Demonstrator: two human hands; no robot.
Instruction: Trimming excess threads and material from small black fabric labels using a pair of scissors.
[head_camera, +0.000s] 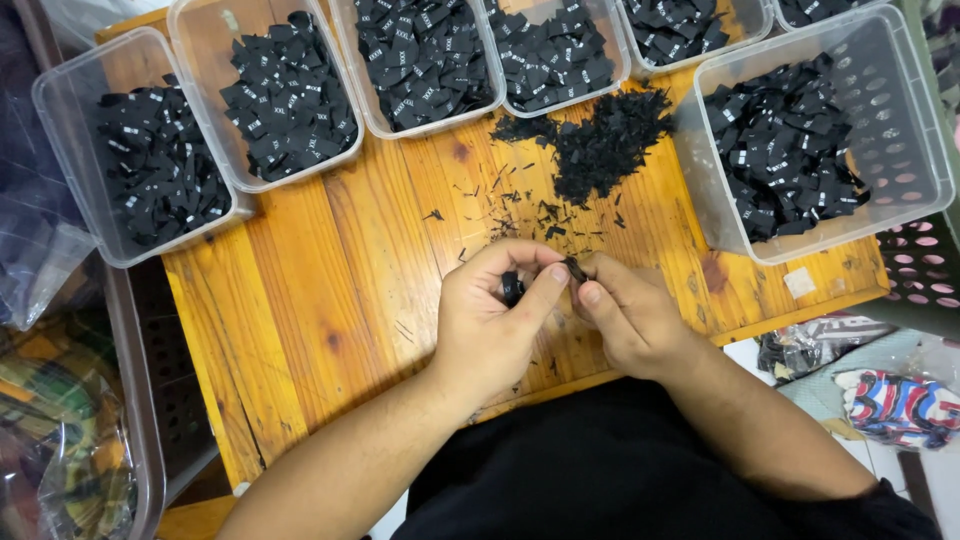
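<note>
Wooden bench (330, 260) carries clear tubs (890, 110) of black labels, with a heap of black scraps (600, 145) between them. Left hand (490, 320) and right hand (625, 315) meet at the near edge, fingers pinching a small black label (573, 268) between them. A firm pinch close to the label's edge, held over the bench, would probably keep it controlled.

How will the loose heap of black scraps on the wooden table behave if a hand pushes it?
The heap of black scraps looks like thin cut slivers, so it would probably scatter instead of sliding as one mass. Stray slivers already lie spread on the wooden table, suggesting they are very light. They appear limp, not stiff.
</note>
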